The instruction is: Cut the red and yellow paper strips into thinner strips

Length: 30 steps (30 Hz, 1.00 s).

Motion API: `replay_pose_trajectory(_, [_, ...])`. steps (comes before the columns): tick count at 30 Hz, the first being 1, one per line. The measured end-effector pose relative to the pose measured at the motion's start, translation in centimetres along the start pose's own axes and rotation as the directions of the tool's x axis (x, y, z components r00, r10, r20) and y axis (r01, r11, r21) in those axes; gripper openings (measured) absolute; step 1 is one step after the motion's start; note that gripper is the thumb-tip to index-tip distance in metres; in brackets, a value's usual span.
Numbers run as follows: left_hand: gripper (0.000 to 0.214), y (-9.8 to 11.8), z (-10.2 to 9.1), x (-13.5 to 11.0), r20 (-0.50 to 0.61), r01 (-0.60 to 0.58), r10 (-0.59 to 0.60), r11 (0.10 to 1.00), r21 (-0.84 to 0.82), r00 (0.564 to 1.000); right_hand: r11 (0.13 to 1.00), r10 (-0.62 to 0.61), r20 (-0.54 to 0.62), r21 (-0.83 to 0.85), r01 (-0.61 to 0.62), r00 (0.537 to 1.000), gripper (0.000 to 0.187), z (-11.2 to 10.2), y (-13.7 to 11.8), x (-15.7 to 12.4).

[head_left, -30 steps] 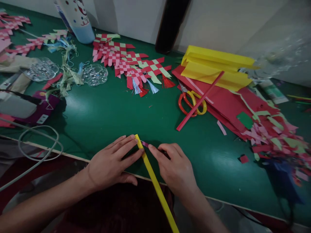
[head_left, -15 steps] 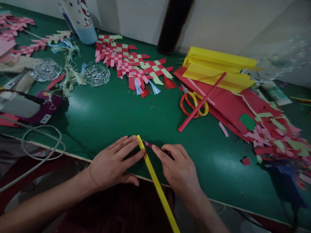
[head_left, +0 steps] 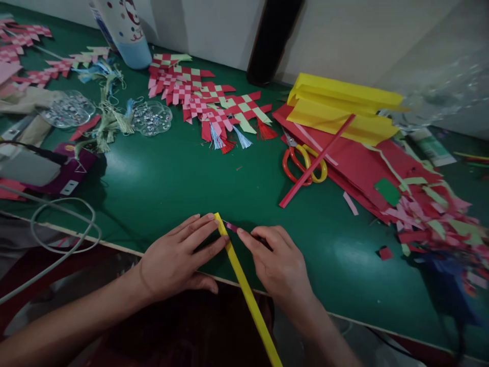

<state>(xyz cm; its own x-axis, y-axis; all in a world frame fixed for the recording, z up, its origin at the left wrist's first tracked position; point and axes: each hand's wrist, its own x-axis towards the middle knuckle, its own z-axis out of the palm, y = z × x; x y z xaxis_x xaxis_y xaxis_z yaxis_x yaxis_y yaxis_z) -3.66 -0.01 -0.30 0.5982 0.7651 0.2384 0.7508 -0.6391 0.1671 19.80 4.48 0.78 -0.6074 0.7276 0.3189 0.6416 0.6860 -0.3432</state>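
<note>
My left hand (head_left: 175, 262) lies flat near the table's front edge, fingers stretched out. Its fingertips press the top end of a long yellow paper strip (head_left: 244, 285), which slants down over the edge between my hands. To the right of the strip, my right hand (head_left: 280, 262) is closed around a slim purple tool (head_left: 231, 226) with a thin metal tip. That tip points at the strip's right side near its top end; whether it touches the paper, I cannot tell. Most of the tool's handle is hidden in my fingers.
Scissors (head_left: 304, 164) lie under a red paper strip (head_left: 317, 160). Behind are folded yellow paper (head_left: 344, 109), red sheets (head_left: 367, 173) and paper scraps (head_left: 439, 219). Woven paper fish (head_left: 206, 94), bead trays (head_left: 152, 118), a bottle (head_left: 133, 43) and a cable (head_left: 64, 250) stand farther left.
The purple tool has shifted very slightly left, its tip closer to the yellow strip. My left hand and the strip stay in place.
</note>
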Motion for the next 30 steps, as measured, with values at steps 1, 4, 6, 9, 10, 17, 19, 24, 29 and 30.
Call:
replay_pose_trajectory(1, [0.082, 0.0, 0.0, 0.0, -0.001, -0.004, 0.004, 1.0, 0.0, 1.0, 1.0, -0.008, 0.0, -0.001, 0.008, 1.0, 0.033, 0.0, 0.0, 0.0])
replay_pose_trajectory(4, [0.083, 0.0, 0.0, 0.0, 0.009, -0.007, 0.007, 1.0, 0.005, 1.0, 1.0, -0.02, -0.009, -0.001, 0.02, 1.0, 0.032, 0.2, -0.1, 0.1])
replay_pose_trajectory(6, [0.083, 0.0, 0.0, 0.0, 0.007, -0.006, 0.005, 1.0, 0.013, 1.0, 1.0, -0.016, -0.014, 0.001, 0.016, 1.0, 0.032, 0.3, -0.1, 0.1])
replay_pose_trajectory(9, [0.082, -0.1, 0.0, 0.0, -0.003, -0.013, 0.013, 1.0, 0.017, 1.0, 1.0, 0.009, -0.021, 0.003, -0.008, 1.0, 0.033, 0.3, 0.0, 0.1])
replay_pose_trajectory(10, [0.082, -0.1, 0.0, 0.0, -0.005, -0.014, 0.014, 1.0, 0.016, 1.0, 1.0, 0.014, -0.021, 0.003, -0.014, 1.0, 0.033, 0.2, 0.0, 0.2])
replay_pose_trajectory(17, [0.083, 0.0, 0.1, 0.1, 0.016, -0.002, 0.002, 1.0, 0.009, 1.0, 1.0, -0.024, 0.013, 0.002, 0.024, 1.0, 0.032, 0.0, -0.1, 0.4])
replay_pose_trajectory(19, [0.084, 0.1, 0.0, 0.2, 0.015, -0.005, 0.005, 1.0, 0.002, 1.0, 1.0, -0.002, 0.025, 0.004, 0.002, 1.0, 0.033, 0.0, -0.2, 0.5])
replay_pose_trajectory(24, [0.074, 0.5, -0.3, 0.3, 0.021, 0.016, -0.017, 1.0, 0.013, 1.0, 1.0, 0.019, 0.073, 0.023, -0.021, 0.997, 0.034, -0.8, 0.0, 0.1])
replay_pose_trajectory(29, [0.054, 0.6, 0.0, -0.1, -0.013, -0.001, 0.001, 1.0, 0.0, 1.0, 0.997, 0.074, 0.086, 0.026, -0.077, 0.994, 0.032, -2.8, 1.3, -2.0])
replay_pose_trajectory(30, [0.05, 0.7, 0.0, -0.2, -0.023, -0.001, 0.001, 1.0, -0.001, 1.0, 0.994, 0.102, 0.059, 0.024, -0.104, 0.993, 0.031, -3.0, 1.5, -2.4])
